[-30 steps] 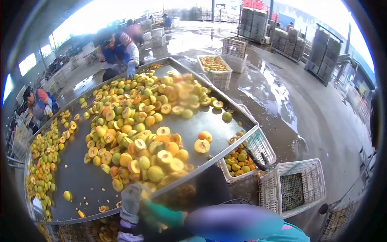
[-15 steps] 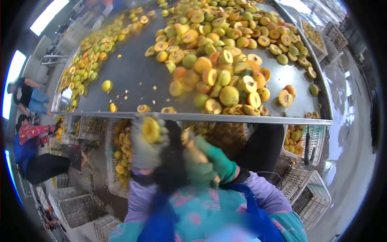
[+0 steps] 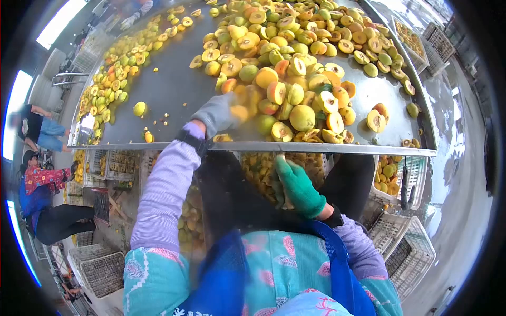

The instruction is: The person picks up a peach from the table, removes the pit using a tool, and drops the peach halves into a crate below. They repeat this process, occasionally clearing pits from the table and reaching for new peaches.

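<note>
My left hand [image 3: 213, 116], in a grey glove, reaches over the steel table's near edge to the front left of a pile of halved yellow-orange peaches [image 3: 282, 131]. Its fingertips are blurred, right at an orange peach piece [image 3: 240, 114]. My right hand [image 3: 296, 188], in a green glove, is below the table edge in front of my lap, its fingers curled closed. A small pale tip [image 3: 281, 157] shows at the top of that hand; I cannot tell what it grips. Beneath lies a container of cut peaches [image 3: 258, 167].
The steel table [image 3: 174, 121] carries another band of peaches [image 3: 113, 79] along its left side. A white crate of fruit [image 3: 390, 176] stands under the right edge, with stacked crates [image 3: 403, 253] behind. Co-workers [image 3: 45, 179] are at the left; a gloved hand [image 3: 129, 21] shows at the far side.
My left hand, which held a yellow peach half near my lap, has moved up and forward over the table to the pile. My right hand has come apart from it, shifting slightly right.
</note>
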Action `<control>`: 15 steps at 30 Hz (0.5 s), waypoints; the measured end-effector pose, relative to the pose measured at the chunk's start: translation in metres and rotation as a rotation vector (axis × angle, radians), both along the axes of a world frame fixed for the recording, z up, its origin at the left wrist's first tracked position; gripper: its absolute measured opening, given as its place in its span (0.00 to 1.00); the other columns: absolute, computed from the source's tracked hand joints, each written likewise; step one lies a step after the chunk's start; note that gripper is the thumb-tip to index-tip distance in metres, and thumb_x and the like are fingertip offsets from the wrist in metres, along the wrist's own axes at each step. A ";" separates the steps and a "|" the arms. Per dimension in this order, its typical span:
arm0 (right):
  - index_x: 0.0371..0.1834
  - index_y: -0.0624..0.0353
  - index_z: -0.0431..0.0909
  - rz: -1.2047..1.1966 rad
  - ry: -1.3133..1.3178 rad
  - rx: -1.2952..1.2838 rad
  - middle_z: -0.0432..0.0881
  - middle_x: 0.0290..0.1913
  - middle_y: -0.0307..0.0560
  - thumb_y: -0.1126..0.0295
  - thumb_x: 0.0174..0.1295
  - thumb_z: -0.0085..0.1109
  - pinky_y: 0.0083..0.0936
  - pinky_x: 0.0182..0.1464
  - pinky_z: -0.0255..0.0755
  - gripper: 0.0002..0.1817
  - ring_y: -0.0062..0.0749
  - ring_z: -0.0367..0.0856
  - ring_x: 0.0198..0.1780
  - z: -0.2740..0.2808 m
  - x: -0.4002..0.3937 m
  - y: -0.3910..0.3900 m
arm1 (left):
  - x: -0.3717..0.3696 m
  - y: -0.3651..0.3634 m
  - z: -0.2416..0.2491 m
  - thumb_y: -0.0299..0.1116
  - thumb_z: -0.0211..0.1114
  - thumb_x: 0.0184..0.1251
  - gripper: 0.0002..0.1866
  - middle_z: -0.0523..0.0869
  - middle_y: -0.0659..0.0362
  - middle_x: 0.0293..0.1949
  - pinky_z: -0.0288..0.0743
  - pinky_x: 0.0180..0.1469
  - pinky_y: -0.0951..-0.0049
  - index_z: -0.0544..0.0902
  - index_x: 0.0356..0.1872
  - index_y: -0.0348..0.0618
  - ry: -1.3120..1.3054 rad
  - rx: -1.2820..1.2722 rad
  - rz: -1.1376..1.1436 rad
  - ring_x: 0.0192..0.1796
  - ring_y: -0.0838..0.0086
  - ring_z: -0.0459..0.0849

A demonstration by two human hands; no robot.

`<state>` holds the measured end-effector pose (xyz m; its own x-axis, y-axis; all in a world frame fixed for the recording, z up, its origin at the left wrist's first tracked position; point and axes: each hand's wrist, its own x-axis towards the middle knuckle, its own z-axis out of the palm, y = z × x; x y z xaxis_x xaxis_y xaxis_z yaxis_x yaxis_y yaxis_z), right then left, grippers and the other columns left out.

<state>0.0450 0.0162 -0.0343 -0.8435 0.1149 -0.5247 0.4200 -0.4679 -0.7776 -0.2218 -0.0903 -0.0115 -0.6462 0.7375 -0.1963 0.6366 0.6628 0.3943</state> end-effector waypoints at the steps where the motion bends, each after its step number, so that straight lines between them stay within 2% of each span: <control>1: 0.37 0.59 0.73 0.019 -0.007 0.110 0.73 0.22 0.42 0.45 0.74 0.44 0.28 0.26 0.69 0.25 0.27 0.73 0.23 0.007 -0.008 0.002 | 0.009 -0.005 0.007 0.37 0.67 0.60 0.26 0.85 0.49 0.47 0.79 0.46 0.70 0.77 0.59 0.40 -0.216 0.132 0.052 0.44 0.63 0.86; 3: 0.39 0.61 0.73 -0.136 0.242 0.439 0.75 0.24 0.48 0.53 0.73 0.49 0.33 0.29 0.69 0.19 0.34 0.76 0.27 -0.012 -0.034 -0.001 | 0.033 -0.020 0.022 0.36 0.65 0.62 0.24 0.85 0.54 0.45 0.79 0.39 0.74 0.76 0.60 0.41 -0.642 0.392 0.158 0.40 0.71 0.86; 4: 0.39 0.61 0.73 -0.172 0.368 0.580 0.75 0.24 0.49 0.55 0.73 0.49 0.34 0.29 0.68 0.18 0.37 0.77 0.28 -0.030 -0.048 0.000 | 0.039 -0.028 0.012 0.37 0.63 0.68 0.20 0.83 0.59 0.43 0.76 0.31 0.81 0.77 0.59 0.42 -0.746 0.511 0.143 0.35 0.80 0.83; 7: 0.42 0.62 0.72 -0.252 0.560 0.868 0.75 0.28 0.54 0.63 0.71 0.51 0.38 0.30 0.68 0.12 0.46 0.77 0.30 -0.032 -0.084 0.000 | 0.085 -0.029 0.005 0.42 0.59 0.73 0.20 0.84 0.58 0.42 0.77 0.30 0.80 0.77 0.58 0.40 -0.768 0.853 0.201 0.32 0.78 0.83; 8: 0.43 0.62 0.72 -0.277 0.591 0.943 0.76 0.31 0.56 0.65 0.70 0.52 0.40 0.31 0.68 0.10 0.48 0.76 0.31 -0.030 -0.093 0.002 | 0.086 -0.032 -0.003 0.44 0.57 0.75 0.20 0.84 0.59 0.42 0.76 0.29 0.80 0.76 0.58 0.40 -0.691 0.830 0.178 0.33 0.78 0.83; 10: 0.44 0.62 0.72 -0.196 0.600 0.932 0.76 0.33 0.58 0.67 0.70 0.51 0.41 0.31 0.69 0.09 0.51 0.76 0.32 -0.027 -0.102 0.008 | 0.094 -0.036 -0.002 0.46 0.55 0.77 0.21 0.84 0.58 0.43 0.76 0.29 0.80 0.76 0.58 0.40 -0.623 0.764 0.222 0.36 0.78 0.84; 11: 0.44 0.62 0.72 -0.176 0.551 0.825 0.77 0.34 0.59 0.67 0.71 0.51 0.41 0.32 0.69 0.09 0.52 0.77 0.33 -0.019 -0.100 0.010 | 0.099 -0.036 0.007 0.46 0.54 0.77 0.21 0.84 0.58 0.44 0.76 0.29 0.80 0.76 0.57 0.39 -0.633 0.722 0.286 0.37 0.78 0.84; 12: 0.44 0.61 0.73 -0.161 0.497 0.721 0.78 0.36 0.61 0.67 0.71 0.51 0.42 0.33 0.70 0.09 0.53 0.77 0.33 -0.010 -0.098 0.012 | 0.098 -0.036 0.014 0.46 0.55 0.77 0.20 0.84 0.57 0.46 0.77 0.31 0.82 0.76 0.56 0.40 -0.562 0.643 0.236 0.40 0.78 0.85; 15: 0.46 0.61 0.74 -0.194 0.471 0.575 0.79 0.33 0.62 0.63 0.73 0.50 0.42 0.36 0.71 0.12 0.56 0.79 0.35 -0.007 -0.067 -0.010 | 0.097 -0.035 -0.002 0.45 0.56 0.77 0.18 0.83 0.57 0.46 0.79 0.37 0.79 0.76 0.54 0.40 -0.617 0.860 0.216 0.41 0.76 0.84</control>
<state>-0.0223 0.0066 -0.0410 -0.9000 0.4299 0.0726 -0.0645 0.0333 -0.9974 -0.1243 -0.1254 -0.0137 -0.7460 0.6659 -0.0034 0.0714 0.0851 0.9938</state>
